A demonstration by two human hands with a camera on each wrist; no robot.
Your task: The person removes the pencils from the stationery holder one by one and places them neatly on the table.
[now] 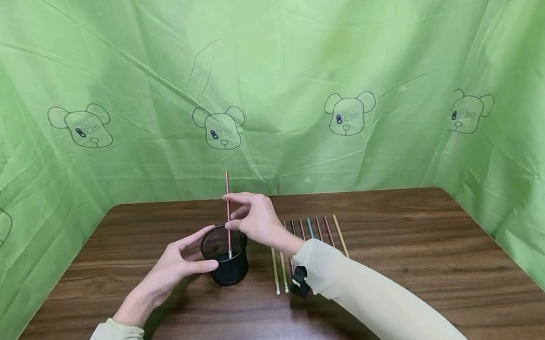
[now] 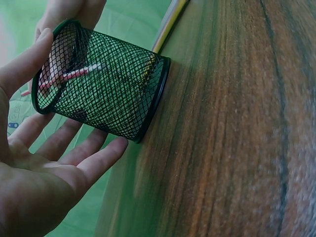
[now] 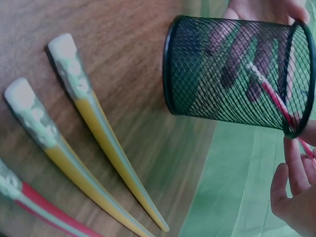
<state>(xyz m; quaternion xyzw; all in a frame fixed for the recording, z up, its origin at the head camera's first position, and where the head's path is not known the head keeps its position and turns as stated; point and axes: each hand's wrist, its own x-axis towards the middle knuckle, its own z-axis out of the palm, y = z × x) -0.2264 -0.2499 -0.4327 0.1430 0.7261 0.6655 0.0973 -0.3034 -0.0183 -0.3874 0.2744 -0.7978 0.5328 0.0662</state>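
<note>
A black mesh pencil cup (image 1: 231, 273) stands upright on the wooden table. My left hand (image 1: 172, 266) holds it from the left, thumb at the near side of the rim and fingers round the far side. Between right thumb and fingertips, my right hand (image 1: 260, 221) pinches a red pencil (image 1: 227, 183) above the cup. Its eraser end points down inside the mesh, clear of the cup's floor in the right wrist view, where the pencil (image 3: 274, 97) leans over the rim. My right forearm hides parts of the pencils on the table.
Right of the cup lies a row of several pencils, among them a yellow pencil (image 1: 340, 233) at the right end and a teal pencil (image 1: 310, 227). Two yellow pencils (image 3: 116, 150) lie nearest the cup, erasers toward me. Green cloth (image 1: 281, 47) surrounds the table (image 1: 424, 282).
</note>
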